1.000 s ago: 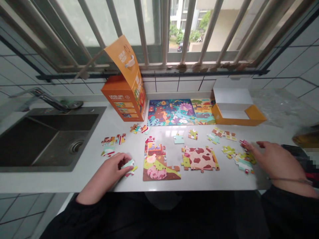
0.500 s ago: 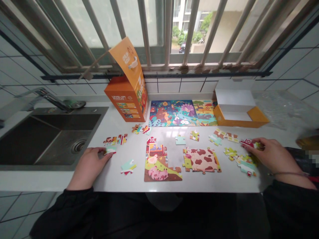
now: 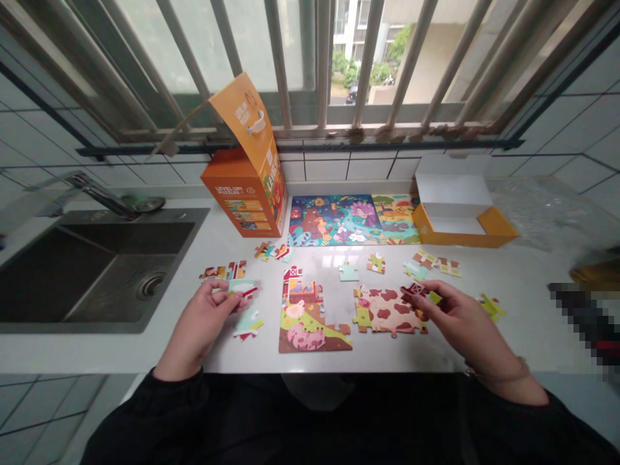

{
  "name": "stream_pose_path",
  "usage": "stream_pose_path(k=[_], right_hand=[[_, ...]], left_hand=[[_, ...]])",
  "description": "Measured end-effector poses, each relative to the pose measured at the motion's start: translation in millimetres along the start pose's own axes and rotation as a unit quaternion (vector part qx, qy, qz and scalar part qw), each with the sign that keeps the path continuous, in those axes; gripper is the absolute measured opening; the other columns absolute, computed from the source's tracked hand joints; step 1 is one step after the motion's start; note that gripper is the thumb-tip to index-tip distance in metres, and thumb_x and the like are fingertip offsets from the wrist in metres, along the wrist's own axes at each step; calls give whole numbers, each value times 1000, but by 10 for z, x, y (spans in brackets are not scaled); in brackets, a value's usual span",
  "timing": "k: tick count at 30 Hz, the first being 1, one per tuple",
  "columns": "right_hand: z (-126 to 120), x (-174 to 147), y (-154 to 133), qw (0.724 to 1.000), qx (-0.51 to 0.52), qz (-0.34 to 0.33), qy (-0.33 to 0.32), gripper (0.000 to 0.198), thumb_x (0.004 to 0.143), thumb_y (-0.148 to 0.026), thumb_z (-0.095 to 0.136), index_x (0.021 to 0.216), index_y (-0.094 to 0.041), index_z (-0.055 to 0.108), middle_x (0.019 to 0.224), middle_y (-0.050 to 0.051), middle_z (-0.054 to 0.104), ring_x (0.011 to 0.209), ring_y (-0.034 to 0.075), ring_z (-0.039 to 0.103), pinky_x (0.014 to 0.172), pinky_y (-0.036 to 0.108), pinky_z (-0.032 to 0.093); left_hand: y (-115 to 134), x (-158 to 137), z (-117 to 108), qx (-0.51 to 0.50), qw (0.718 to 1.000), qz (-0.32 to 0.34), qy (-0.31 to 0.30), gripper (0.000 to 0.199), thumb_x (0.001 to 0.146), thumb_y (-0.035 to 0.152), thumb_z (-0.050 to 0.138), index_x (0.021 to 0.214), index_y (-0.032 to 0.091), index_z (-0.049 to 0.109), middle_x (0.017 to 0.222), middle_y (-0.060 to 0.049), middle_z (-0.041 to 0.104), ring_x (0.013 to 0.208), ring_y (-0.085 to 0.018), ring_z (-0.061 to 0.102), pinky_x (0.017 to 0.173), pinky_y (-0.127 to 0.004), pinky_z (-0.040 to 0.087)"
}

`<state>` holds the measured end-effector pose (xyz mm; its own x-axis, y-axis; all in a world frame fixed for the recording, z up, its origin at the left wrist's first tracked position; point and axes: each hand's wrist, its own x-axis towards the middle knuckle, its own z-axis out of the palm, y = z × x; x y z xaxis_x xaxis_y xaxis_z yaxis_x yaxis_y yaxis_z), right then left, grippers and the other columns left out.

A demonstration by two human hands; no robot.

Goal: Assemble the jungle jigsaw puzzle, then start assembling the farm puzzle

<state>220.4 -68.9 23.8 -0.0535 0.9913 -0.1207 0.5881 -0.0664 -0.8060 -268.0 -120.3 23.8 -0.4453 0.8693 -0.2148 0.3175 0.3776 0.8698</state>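
Observation:
My left hand (image 3: 206,320) pinches a pale blue puzzle piece with a red stripe (image 3: 243,290), raised above the counter. Over the right end of the joined cow section (image 3: 385,310), my right hand (image 3: 453,316) grips a dark red puzzle piece with a white cross (image 3: 414,290); some green shows by its fingers. Between the hands lies a partly joined farm section (image 3: 305,323) with a pig and a hen. A loose pale blue piece (image 3: 348,271) and a green-brown piece (image 3: 376,263) lie behind the gap. Another pale blue piece (image 3: 248,323) rests below my left fingers.
An orange puzzle box (image 3: 242,200) stands open at the back left, beside a finished animal puzzle (image 3: 334,219). An open yellow box (image 3: 465,236) is at the back right. Loose pieces (image 3: 436,263) lie nearby. The sink (image 3: 111,265) is at the left.
Both hands have moved inward, each carrying its puzzle piece. The left piece has been lifted and shows more of its face. The right piece has travelled left to the cow section.

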Motion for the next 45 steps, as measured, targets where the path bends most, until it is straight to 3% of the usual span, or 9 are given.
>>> stream_pose_path(k=[6, 9, 14, 20, 27, 31, 36, 40, 45], right_hand=[[630, -231, -394, 952, 251, 19, -174, 56, 85, -63, 89, 115, -23, 63, 84, 3, 78, 69, 20, 72, 65, 33, 58], [770, -252, -492, 940, 272, 10, -204, 51, 90, -61, 85, 116, -22, 66, 90, 3, 76, 73, 17, 72, 69, 33, 59], [784, -222, -521, 950, 238, -3, -200, 50, 97, -62, 78, 124, -21, 69, 90, 2, 74, 75, 17, 70, 72, 33, 59], [788, -222, -478, 956, 215, -24, -196, 47, 102, -63, 71, 125, -22, 71, 94, 4, 74, 77, 18, 70, 74, 33, 59], [792, -205, -408, 969, 181, -49, -161, 41, 107, -60, 62, 121, -25, 77, 118, 8, 76, 106, 24, 73, 93, 38, 59], [819, -199, -397, 956, 237, -22, -170, 39, 101, -58, 73, 123, -25, 75, 113, 7, 75, 104, 24, 73, 90, 38, 61], [831, -215, -432, 937, 299, 10, -178, 57, 95, -52, 83, 143, -28, 66, 120, 7, 70, 102, 21, 74, 91, 38, 63], [839, -212, -421, 937, 300, 6, -180, 54, 95, -53, 83, 139, -27, 68, 121, 8, 71, 105, 22, 74, 93, 39, 63], [839, -202, -349, 942, 293, -19, -163, 45, 93, -53, 85, 127, -26, 70, 119, 8, 72, 110, 24, 72, 96, 40, 63]], left_hand=[[291, -470, 586, -213, 955, -83, -187, 62, 81, 45, 92, 129, 19, 62, 96, -10, 84, 90, -27, 85, 82, -35, 69], [353, -629, 771, -263, 927, -114, -241, 62, 83, 44, 94, 131, 17, 64, 95, -11, 84, 93, -30, 86, 82, -36, 70], [387, -720, 886, -295, 898, -130, -300, 69, 87, 47, 92, 142, 19, 60, 95, -13, 84, 95, -34, 86, 86, -41, 71], [425, -747, 891, -292, 899, -134, -296, 70, 85, 47, 94, 139, 17, 60, 96, -13, 85, 96, -32, 86, 87, -36, 70], [469, -767, 889, -295, 900, -134, -291, 70, 84, 48, 95, 134, 16, 58, 93, -13, 84, 95, -33, 86, 86, -37, 70], [479, -759, 878, -297, 898, -135, -296, 72, 84, 48, 95, 135, 15, 56, 93, -13, 84, 95, -33, 86, 85, -35, 70], [445, -751, 885, -299, 896, -129, -303, 68, 87, 47, 93, 135, 17, 56, 92, -13, 84, 94, -34, 86, 82, -38, 70], [413, -753, 884, -298, 897, -132, -299, 70, 85, 49, 94, 134, 18, 55, 90, -12, 84, 93, -34, 86, 85, -39, 70], [337, -611, 717, -222, 942, -92, -233, 68, 83, 53, 91, 132, 18, 58, 88, -9, 83, 87, -28, 85, 83, -37, 68]])
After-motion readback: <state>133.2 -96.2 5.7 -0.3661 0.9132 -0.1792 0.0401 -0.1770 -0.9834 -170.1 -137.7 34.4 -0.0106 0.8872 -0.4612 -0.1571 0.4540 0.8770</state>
